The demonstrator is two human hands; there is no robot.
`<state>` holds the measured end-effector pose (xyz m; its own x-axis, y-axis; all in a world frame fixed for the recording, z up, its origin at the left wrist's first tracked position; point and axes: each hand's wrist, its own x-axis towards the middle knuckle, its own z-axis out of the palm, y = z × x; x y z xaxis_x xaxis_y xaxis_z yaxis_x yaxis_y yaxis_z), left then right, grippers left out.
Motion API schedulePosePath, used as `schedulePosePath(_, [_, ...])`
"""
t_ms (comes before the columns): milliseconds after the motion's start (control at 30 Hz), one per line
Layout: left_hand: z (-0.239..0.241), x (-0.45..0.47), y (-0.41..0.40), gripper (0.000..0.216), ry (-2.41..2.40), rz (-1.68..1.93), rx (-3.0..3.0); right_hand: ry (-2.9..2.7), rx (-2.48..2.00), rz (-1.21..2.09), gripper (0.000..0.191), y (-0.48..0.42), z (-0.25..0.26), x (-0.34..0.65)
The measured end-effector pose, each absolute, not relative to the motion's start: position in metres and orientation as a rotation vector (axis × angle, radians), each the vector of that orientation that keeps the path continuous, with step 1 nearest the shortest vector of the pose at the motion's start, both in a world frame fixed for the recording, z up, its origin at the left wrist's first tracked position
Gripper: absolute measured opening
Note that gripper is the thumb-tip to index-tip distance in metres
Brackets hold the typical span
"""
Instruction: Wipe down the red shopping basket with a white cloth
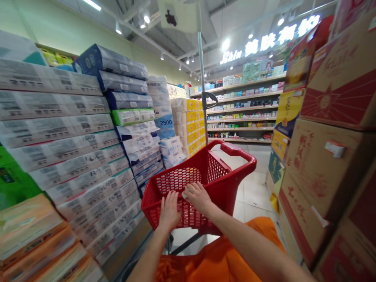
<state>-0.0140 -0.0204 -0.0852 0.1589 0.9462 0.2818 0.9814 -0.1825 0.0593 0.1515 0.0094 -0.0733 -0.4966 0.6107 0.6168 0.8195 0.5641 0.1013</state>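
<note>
A red plastic shopping cart (232,188) with perforated basket walls stands right in front of me, turned sideways. My left hand (170,210) lies along its near rim with the fingers stretched out and slightly apart. Beside it, my right hand (199,197) rests on the same rim, its fingers bent and close together. A small whitish thing (184,194) shows under the fingertips of that hand; what it is cannot be made out. From this angle the visible inside of the basket shows only red mesh.
Tall stacks of wrapped tissue packs (73,129) line the left. Cardboard cartons (314,176) are piled on the right. A metal pole (201,62) with a sign rises behind the cart. Stocked shelves (243,109) stand at the back, beyond the pale tiled floor (252,192).
</note>
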Motion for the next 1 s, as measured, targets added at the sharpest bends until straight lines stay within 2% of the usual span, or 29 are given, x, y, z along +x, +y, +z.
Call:
schedulePosePath(300, [-0.076,0.009,-0.020,0.070,-1.955,-0.198,-2.218,-1.736,-1.410,-0.874,0.025,0.003,-0.034,0.319])
schedulePosePath(400, [-0.073,0.013,-0.014,0.072,-1.990,-0.174,-2.246,-1.709,-1.402,-0.878,0.026,0.014,-0.040,0.308])
schedulePosePath(600, [-0.073,0.011,-0.002,0.070,-2.000,-0.256,-2.294,-2.137,-1.238,-0.777,0.034,0.029,-0.055,0.253])
schedulePosePath(833, [-0.088,0.002,-0.010,0.072,-2.078,-0.439,-2.162,-1.788,-1.574,-0.724,0.031,0.040,-0.022,0.315])
schedulePosePath(1000, [-0.082,0.002,-0.007,0.077,-2.173,-0.336,-2.191,-2.139,-1.382,-0.611,0.031,0.047,-0.046,0.245])
